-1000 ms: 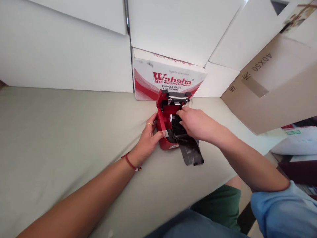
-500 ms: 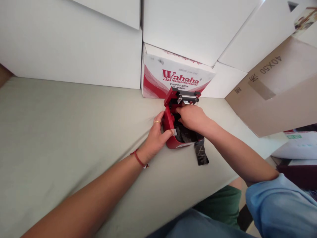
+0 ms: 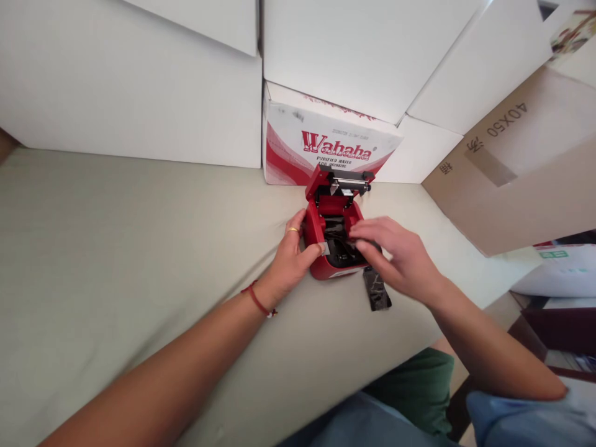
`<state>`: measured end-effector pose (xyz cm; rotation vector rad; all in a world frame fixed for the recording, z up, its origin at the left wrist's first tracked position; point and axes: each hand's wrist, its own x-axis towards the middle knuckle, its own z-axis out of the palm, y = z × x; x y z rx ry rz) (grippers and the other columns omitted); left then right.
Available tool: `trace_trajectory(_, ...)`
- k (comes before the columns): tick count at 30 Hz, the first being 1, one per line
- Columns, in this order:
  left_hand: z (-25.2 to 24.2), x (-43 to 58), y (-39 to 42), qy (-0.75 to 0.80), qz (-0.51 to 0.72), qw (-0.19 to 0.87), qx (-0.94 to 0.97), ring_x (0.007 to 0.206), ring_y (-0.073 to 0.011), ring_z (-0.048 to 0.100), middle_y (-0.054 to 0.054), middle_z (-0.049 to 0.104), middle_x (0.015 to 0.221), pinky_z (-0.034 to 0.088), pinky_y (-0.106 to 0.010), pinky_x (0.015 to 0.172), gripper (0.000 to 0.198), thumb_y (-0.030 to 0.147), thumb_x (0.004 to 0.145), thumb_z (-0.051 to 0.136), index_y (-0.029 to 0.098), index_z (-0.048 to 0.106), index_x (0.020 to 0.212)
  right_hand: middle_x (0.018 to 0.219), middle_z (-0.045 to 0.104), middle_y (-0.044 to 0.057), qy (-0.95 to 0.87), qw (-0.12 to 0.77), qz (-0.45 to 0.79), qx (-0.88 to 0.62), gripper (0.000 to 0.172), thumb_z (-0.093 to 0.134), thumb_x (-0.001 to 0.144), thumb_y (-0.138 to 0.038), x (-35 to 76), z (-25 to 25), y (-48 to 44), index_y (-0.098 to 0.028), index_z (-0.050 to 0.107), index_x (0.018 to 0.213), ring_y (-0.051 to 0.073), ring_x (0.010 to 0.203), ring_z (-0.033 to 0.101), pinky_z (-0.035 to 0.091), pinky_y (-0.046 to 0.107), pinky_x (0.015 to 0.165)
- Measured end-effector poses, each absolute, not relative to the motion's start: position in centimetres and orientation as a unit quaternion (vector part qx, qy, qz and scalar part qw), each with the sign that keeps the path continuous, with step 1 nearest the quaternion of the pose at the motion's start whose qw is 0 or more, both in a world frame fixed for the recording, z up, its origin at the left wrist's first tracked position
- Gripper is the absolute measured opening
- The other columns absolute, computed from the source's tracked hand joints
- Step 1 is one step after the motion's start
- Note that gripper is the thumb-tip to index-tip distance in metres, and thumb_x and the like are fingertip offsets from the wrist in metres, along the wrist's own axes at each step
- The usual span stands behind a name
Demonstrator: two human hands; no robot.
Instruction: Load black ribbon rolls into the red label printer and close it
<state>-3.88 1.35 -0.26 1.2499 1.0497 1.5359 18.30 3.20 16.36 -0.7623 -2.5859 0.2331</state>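
A small red label printer (image 3: 319, 230) stands on the table with its lid (image 3: 342, 180) raised, showing the black roller under it. Glossy black ribbon (image 3: 334, 225) lies in its open bay, and a creased black strip (image 3: 377, 289) trails out over the front onto the table. My left hand (image 3: 295, 248) is clasped around the printer's left wall, thumb over the front rim by a grey tab. Above the right rim is my right hand (image 3: 395, 251), slightly blurred, thumb and fingers closed around dark material that looks like the black ribbon. Its far end is hidden by the fingers.
A Wahaha water carton (image 3: 333, 133) stands right behind the printer, with white boxes (image 3: 172, 81) stacked around it. To the right leans a brown cardboard box (image 3: 516, 161). The table's front edge runs along my lap, and white packages (image 3: 559, 273) lie beyond its right end.
My right hand has come out of the printer's bay toward me and to the right, uncovering the inside. My left hand keeps its hold on the printer.
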Motion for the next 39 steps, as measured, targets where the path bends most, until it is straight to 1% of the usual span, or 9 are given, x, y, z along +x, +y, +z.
trace_trajectory(6,0.5,-3.8,0.7,0.429,0.612,0.470,0.468,0.174,-0.0380,0.043,-0.017,0.037,0.187,0.037,-0.065,0.145,0.089,0.048,0.095,0.075,0.026,0.037,0.173,0.162,0.074,0.019,-0.953,0.180,-0.006,-0.242,0.052,0.062,0.116,-0.030,22.3,12.0,-1.0,-0.021,0.061,0.167,0.029,0.155,0.070,0.055,0.056,0.133)
trace_trajectory(10,1.8,-3.2,-0.7,0.518,0.635,0.276,0.502,0.169,-0.0361,0.048,-0.016,0.047,0.177,0.045,-0.063,0.139,0.070,0.041,0.101,0.074,0.027,0.049,0.165,0.170,0.068,0.017,-0.948,0.151,0.015,-0.280,0.054,0.057,0.117,-0.033,22.2,10.9,-0.6,-0.024,0.061,0.170,0.027,0.165,0.060,0.046,0.059,0.140)
trace_trajectory(14,4.4,-2.7,-2.8,0.497,0.613,0.045,0.612,0.139,-0.0282,0.068,-0.009,0.070,0.145,0.056,-0.052,0.125,0.045,0.016,0.101,0.069,0.031,0.069,0.144,0.173,0.065,0.014,-0.942,0.147,0.033,-0.299,0.054,0.057,0.117,-0.035,21.7,10.8,-0.2,-0.027,0.062,0.170,0.026,0.167,0.057,0.041,0.060,0.143)
trace_trajectory(19,5.9,-2.0,-4.3,0.413,0.521,-0.056,0.745,0.114,-0.0259,0.072,-0.004,0.080,0.112,0.055,-0.045,0.102,0.042,0.007,0.102,0.063,0.029,0.072,0.137,0.174,0.063,0.017,-0.936,0.187,0.038,-0.296,0.058,0.057,0.118,-0.036,21.5,9.6,-0.9,-0.024,0.055,0.174,0.028,0.170,0.053,0.036,0.063,0.145)
trace_trajectory(24,5.8,-1.8,-4.2,0.417,0.462,-0.136,0.771,0.115,-0.0280,0.074,-0.009,0.084,0.114,0.051,-0.050,0.116,0.038,0.010,0.099,0.068,0.020,0.073,0.135,0.167,0.071,0.017,-0.918,0.263,0.111,-0.277,0.078,0.053,0.121,-0.044,21.9,10.5,-0.9,-0.026,0.019,0.188,0.030,0.162,0.063,0.041,0.064,0.142)
trace_trajectory(27,5.8,-1.9,-4.1,0.411,0.452,-0.160,0.775,0.114,-0.0271,0.075,-0.008,0.085,0.114,0.049,-0.051,0.122,0.037,0.010,0.098,0.070,0.022,0.074,0.132,0.164,0.074,0.015,-0.881,0.298,0.139,-0.340,0.069,0.037,0.124,-0.040,21.5,13.1,1.2,-0.029,0.015,0.188,0.028,0.152,0.072,0.055,0.055,0.132)
trace_trajectory(31,5.7,-1.9,-4.0,0.416,0.448,-0.156,0.776,0.115,-0.0277,0.077,-0.006,0.085,0.115,0.051,-0.054,0.121,0.043,0.012,0.097,0.069,0.028,0.073,0.136,0.183,0.055,0.014,-0.846,0.312,0.027,-0.431,0.067,0.027,0.125,-0.043,18.5,16.6,7.3,-0.031,0.013,0.189,0.034,0.165,0.058,0.052,0.058,0.132)
trace_trajectory(35,5.4,-1.8,-4.1,0.419,0.446,-0.166,0.773,0.115,-0.0263,0.078,-0.006,0.085,0.115,0.053,-0.053,0.121,0.041,0.011,0.098,0.069,0.027,0.072,0.136,0.176,0.061,0.011,-0.868,0.278,0.010,-0.411,0.068,0.014,0.126,-0.053,14.9,18.3,13.0,-0.027,0.038,0.183,0.033,0.169,0.052,0.044,0.058,0.136)
trace_trajectory(39,5.3,-1.8,-4.1,0.423,0.451,-0.140,0.773,0.118,-0.0267,0.078,-0.005,0.084,0.118,0.054,-0.054,0.122,0.053,0.010,0.096,0.070,0.032,0.070,0.144,0.139,0.083,0.012,-0.897,0.187,0.065,-0.396,0.071,0.016,0.126,-0.052,13.8,18.8,13.3,-0.021,0.079,0.137,0.026,0.138,0.074,0.054,0.044,0.122)
